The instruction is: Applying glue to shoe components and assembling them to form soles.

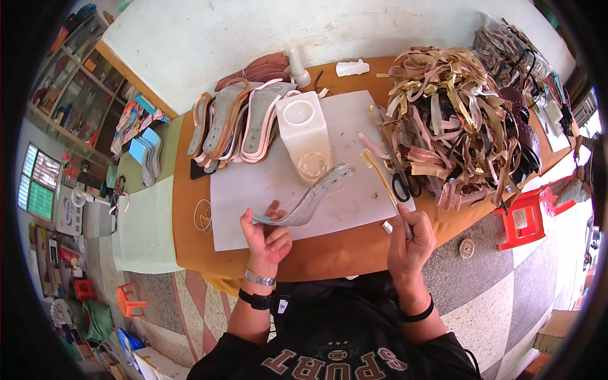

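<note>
My left hand (267, 240) grips a grey, curved shoe insole (309, 206) by one end, its other end rising to the right above the white sheet (240, 215). In my right hand (411, 239) is a brush (382, 177) with a long yellowish handle, its head pointing up and left. Between and beyond the hands stands a white plastic container (303, 133) with a round opening on top. Scissors with black handles (401, 185) lie just beyond the brush. Stacked insoles with pink and brown rims (258, 126) sit at the back left.
A big heap of brown, pink and gold strips (453, 114) covers the table's right side. A white bottle (297, 68) stands by the wall. Further insoles (149, 158) lie on the left table. Red stool (522, 218) and orange stool (130, 299) are on the floor.
</note>
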Available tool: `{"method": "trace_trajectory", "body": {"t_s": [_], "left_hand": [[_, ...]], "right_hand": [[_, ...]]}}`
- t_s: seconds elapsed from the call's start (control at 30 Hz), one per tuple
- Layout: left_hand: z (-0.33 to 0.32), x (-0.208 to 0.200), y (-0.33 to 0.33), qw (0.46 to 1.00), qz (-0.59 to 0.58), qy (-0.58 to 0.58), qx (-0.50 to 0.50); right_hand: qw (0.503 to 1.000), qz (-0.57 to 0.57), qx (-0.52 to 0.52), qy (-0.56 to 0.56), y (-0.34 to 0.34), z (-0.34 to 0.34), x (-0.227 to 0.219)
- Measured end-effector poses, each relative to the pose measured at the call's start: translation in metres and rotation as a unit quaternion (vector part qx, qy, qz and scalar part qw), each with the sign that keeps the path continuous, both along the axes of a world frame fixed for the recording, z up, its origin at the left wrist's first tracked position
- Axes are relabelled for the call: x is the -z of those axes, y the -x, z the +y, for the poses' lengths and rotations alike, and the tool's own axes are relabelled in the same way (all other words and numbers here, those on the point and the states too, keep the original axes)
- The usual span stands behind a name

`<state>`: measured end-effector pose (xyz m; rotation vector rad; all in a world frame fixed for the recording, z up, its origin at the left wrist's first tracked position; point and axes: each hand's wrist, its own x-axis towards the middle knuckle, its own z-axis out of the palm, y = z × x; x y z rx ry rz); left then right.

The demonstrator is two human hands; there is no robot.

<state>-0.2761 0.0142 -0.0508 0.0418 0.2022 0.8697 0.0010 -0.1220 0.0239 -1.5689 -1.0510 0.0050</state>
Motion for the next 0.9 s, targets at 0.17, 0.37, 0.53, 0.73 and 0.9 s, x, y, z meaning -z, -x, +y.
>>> {"method": "trace_trajectory", "body": {"t_s": [0.17, 0.37, 0.53, 0.73, 0.9], "left_hand": [[0.002, -0.001, -0.001, 1.0, 0.011, -0.018, 0.003], [0.001, 0.001, -0.004, 1.0, 0.013, -0.017, 0.007], [0.001, -0.001, -0.005, 0.998, 0.058, -0.025, -0.003], [0.002, 0.007, -0.005, 0.998, 0.041, -0.042, 0.001], [0.0, 0.003, -0.008, 0.997, 0.056, -0.05, -0.001]], "right_hand": [[0.996, -0.05, -0.073, -0.018, 0.009, -0.006, -0.012], [0.977, -0.087, -0.195, -0.016, 0.019, -0.002, -0.004], [0.989, -0.124, -0.085, -0.008, 0.008, 0.003, -0.002], [0.97, -0.135, -0.2, 0.028, 0.016, -0.005, -0.016], [0.98, -0.154, -0.124, -0.002, 0.009, 0.002, -0.009]]}}
